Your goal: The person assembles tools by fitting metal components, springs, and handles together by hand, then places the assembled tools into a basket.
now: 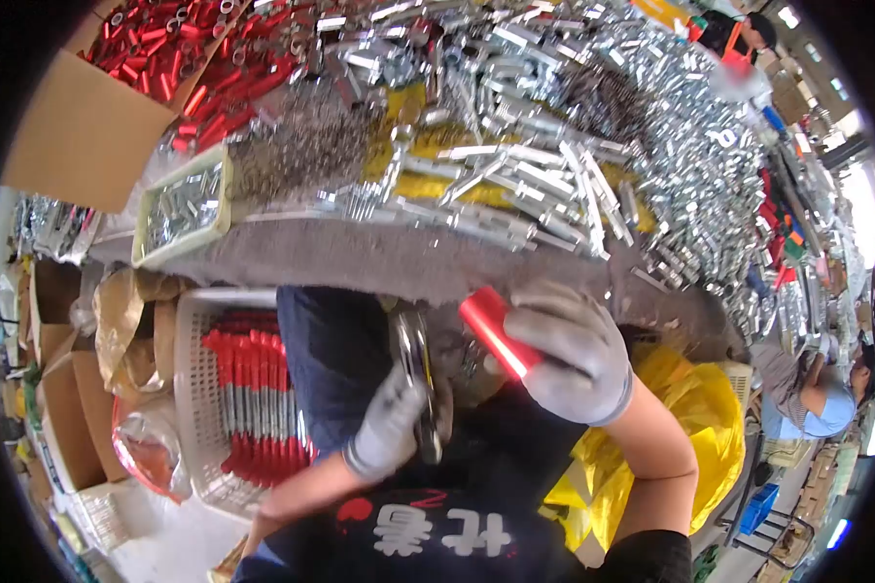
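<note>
My right hand [576,355], in a pale glove, is closed around a shiny red tube [496,328], held tilted in front of my chest near the table edge. My left hand [391,420], also gloved, grips a long, shiny metal piece [413,348] that stands nearly upright; its exact kind I cannot make out. The two held things are apart from each other. Beyond my hands, bright metal tubular parts [544,185] lie in a loose heap along the front of the table.
A white basket [192,389] holding rows of red-and-silver pieces stands at my left. On the table [350,255] are a pale tray [216,219] of metal parts and a large heap of small fittings [719,185]. A yellow plastic bag [715,428] sits at right. Other people work at far right.
</note>
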Motion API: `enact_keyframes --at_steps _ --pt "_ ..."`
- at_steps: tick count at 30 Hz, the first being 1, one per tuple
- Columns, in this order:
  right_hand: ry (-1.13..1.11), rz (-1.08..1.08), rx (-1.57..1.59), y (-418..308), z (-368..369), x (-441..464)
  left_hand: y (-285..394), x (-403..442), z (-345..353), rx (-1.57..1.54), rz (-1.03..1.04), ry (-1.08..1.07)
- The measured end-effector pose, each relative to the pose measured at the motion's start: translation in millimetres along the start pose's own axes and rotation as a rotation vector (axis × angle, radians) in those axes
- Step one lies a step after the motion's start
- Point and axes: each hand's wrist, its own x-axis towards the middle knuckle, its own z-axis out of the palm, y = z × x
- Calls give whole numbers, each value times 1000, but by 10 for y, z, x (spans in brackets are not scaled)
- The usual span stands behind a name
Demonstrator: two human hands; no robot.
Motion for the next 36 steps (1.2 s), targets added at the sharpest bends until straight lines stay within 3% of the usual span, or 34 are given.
enact_keyframes --at_steps 1,3,6,8,11,14,17,18,19,21,23,24,26,27,32,35,36 --pt "15 308 196 -208 43 -34 108 83 -16 -41 71 -61" --pt "-4 204 123 -347 131 -94 395 121 154 -40 111 -74" --pt "80 137 112 -449 210 -145 580 106 190 127 -12 -66" --pt "131 114 181 -403 213 -227 496 99 190 166 131 -40" --pt "296 447 399 -651 351 -399 360 139 48 359 220 -77" --pt "433 599 503 -794 431 -472 293 170 99 481 324 -136" --pt "506 696 535 -803 487 -410 127 109 209 379 235 39" --pt "530 753 539 -818 495 -390 196 124 224 585 269 -36" --pt "553 808 538 -815 482 -390 102 183 201 476 326 -76" --pt "857 987 741 -765 418 -404 119 120 110 677 117 -16" --pt "845 1077 830 -778 173 -262 260 136 97 976 186 -96" --pt "740 999 770 -778 201 -274 308 140 102 1129 218 -133" --pt "206 781 554 -581 5 -294 316 164 102 1186 202 -247" --pt "309 839 517 -691 107 -298 326 191 104 1213 200 -303" --pt "-26 958 328 -737 227 -305 477 270 163 1132 147 -277" --pt "-102 715 350 -328 126 -195 267 433 50 1177 509 -275" --pt "-126 698 319 -158 49 -160 274 459 33 1142 441 -227"
